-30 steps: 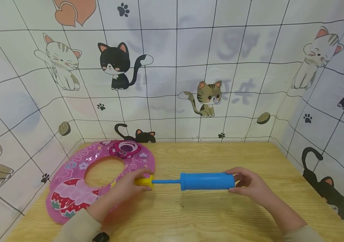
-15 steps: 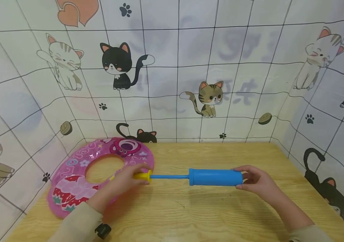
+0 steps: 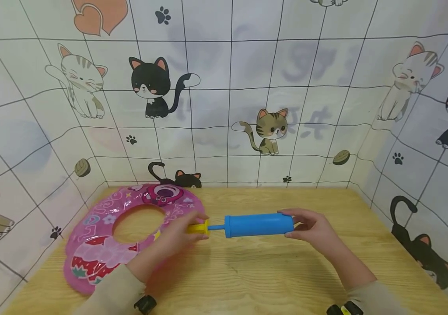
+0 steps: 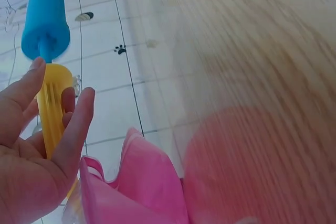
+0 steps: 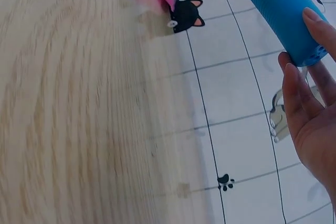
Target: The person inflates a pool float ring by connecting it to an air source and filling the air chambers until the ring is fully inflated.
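A blue hand pump with a yellow handle is held level above the table, a short length of its rod showing. My left hand grips the yellow handle, its fingers around it in the left wrist view. With fingertips and thumb, my right hand pinches the far end of the blue barrel; the right wrist view shows small holes in that end. Behind and under the left forearm lies a pink printed swim ring, partly hidden by that hand and arm; it looks slack and creased.
The wood-grain table meets a white wall covering printed with cats and a grid, at the back and both sides. The swim ring takes up the table's left part.
The rod first slid further out as the right hand moved right, then went back in as both hands came closer together. The left hand still grips the handle.
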